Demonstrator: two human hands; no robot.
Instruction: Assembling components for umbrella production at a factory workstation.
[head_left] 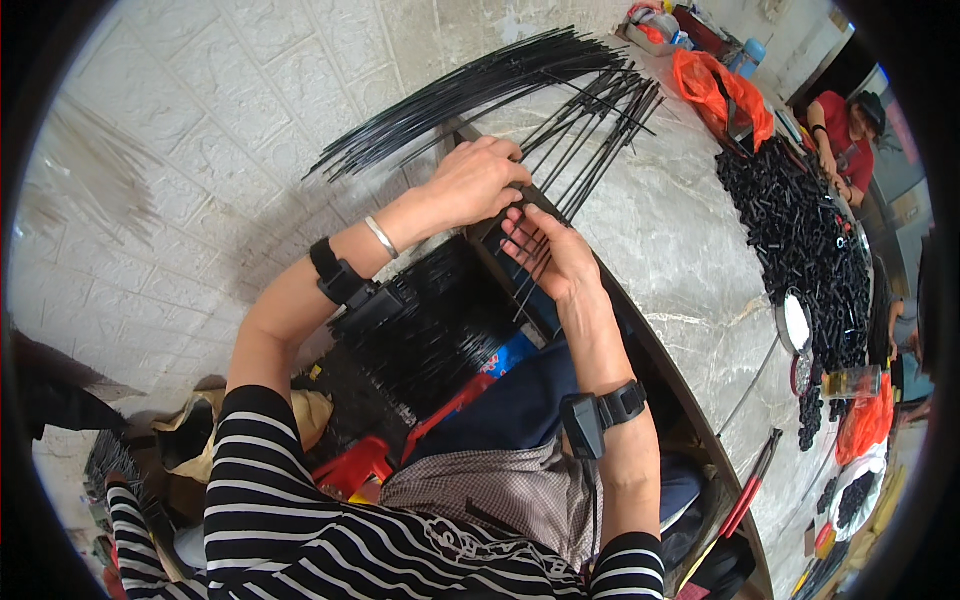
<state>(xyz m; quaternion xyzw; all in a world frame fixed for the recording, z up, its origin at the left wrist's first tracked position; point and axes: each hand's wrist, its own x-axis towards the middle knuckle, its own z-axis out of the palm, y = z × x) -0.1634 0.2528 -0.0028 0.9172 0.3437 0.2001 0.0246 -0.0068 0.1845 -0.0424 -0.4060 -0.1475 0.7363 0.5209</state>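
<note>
Striped sleeves [300,530] cut off below, right hand [548,252] fingers spread over thin black plastic ties [540,265], left hand [480,180] curled gripping the ties' bundle, grip partly hidden, marble tabletop [680,250] beneath.

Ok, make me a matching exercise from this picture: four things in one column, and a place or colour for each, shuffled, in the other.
Things:
1. left hand
2. right hand
3. plastic bag
4. heap of small black parts

Descriptions:
A. orange, at the table's far end
B. spread along the table's right side
C. pressing on the long black ties
D. fingers spread, a few thin ties between them

Pairs: 1-C, 2-D, 3-A, 4-B
</note>
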